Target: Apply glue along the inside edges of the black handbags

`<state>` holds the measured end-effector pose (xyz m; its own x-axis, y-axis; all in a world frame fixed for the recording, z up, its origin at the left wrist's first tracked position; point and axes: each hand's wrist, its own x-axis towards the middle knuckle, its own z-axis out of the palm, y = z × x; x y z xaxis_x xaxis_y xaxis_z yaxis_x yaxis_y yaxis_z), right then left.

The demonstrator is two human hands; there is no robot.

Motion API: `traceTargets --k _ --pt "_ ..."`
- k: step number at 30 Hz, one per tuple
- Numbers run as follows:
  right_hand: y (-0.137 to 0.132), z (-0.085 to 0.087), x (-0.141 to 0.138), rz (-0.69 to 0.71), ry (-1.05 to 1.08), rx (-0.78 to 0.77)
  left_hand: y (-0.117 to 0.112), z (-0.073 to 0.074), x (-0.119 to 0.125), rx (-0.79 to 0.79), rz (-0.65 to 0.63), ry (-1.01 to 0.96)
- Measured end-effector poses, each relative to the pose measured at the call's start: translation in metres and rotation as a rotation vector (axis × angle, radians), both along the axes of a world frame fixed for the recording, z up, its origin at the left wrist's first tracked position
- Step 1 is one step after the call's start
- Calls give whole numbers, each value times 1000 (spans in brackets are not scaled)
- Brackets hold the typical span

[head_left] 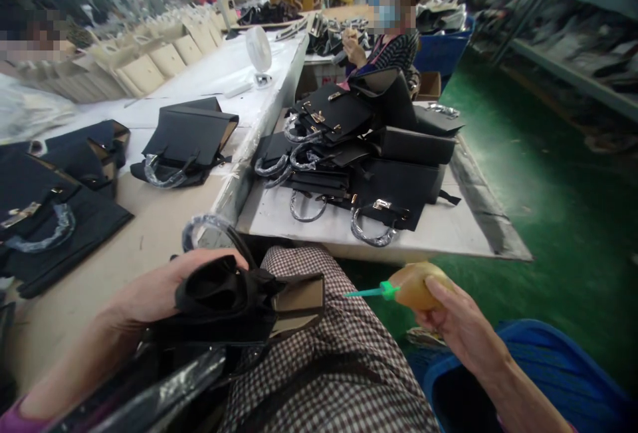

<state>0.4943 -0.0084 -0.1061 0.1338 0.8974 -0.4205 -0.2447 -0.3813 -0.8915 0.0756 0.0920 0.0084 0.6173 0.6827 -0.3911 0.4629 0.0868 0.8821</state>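
Note:
On my lap lies a black handbag [214,327], its tan inside showing at the right end and its handle wrapped in clear plastic. My left hand [154,280] grips it from the left, the fingertips hidden behind the dark material. Off to the right, my right hand [448,307] is closed round a soft yellowish squeeze bottle [421,283]. The bottle's thin green nozzle [369,292] points left toward the bag, apart from it. A checked cloth [323,327] covers my legs beneath the bag.
Black handbags [389,180] are piled on the table ahead, and more black bags [50,207] lie at the left. Cream bags [149,68] stand in rows behind a small white fan [258,51]. A masked co-worker [399,48] sits across. A blue bin [548,366] stands at lower right.

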Motion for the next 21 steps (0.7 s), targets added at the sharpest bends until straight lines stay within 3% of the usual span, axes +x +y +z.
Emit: traceTargets --k 4,7,21 --pt "-1 -7 -8 2 -195 36 -7 -26 19 -20 -84 18" --pt "10 -9 -12 77 -390 98 -5 -34 27 -6 -138 -6" --pt "80 -31 -48 234 -685 352 11 -21 19 18 -132 38"
